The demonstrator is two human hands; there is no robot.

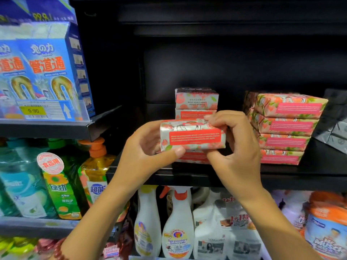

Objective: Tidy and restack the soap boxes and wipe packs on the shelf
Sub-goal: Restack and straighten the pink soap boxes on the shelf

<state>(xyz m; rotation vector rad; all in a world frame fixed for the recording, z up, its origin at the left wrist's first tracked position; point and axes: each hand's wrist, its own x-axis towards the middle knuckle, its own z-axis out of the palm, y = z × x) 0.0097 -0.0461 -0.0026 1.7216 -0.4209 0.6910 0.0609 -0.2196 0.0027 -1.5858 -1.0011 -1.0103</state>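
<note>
Both hands hold one pink floral soap box [193, 136] in front of the black shelf [187, 174]. My left hand [142, 147] grips its left end, thumb under the front edge. My right hand [234, 139] grips its right end, fingers curled over the top. Behind the held box stands a short stack of like soap boxes [196, 99], its lower boxes partly hidden. To the right, a taller stack of several soap boxes [285, 126] leans slightly. Grey packs [332, 132] lie at the far right of the shelf.
Blue drain-cleaner boxes [47, 72] fill the upper left shelf, with a price tag [33, 110]. Dish-soap bottles [62, 184] stand lower left. Spray bottles [178, 231] and other packs sit below the black shelf. The shelf's back left is dark and bare.
</note>
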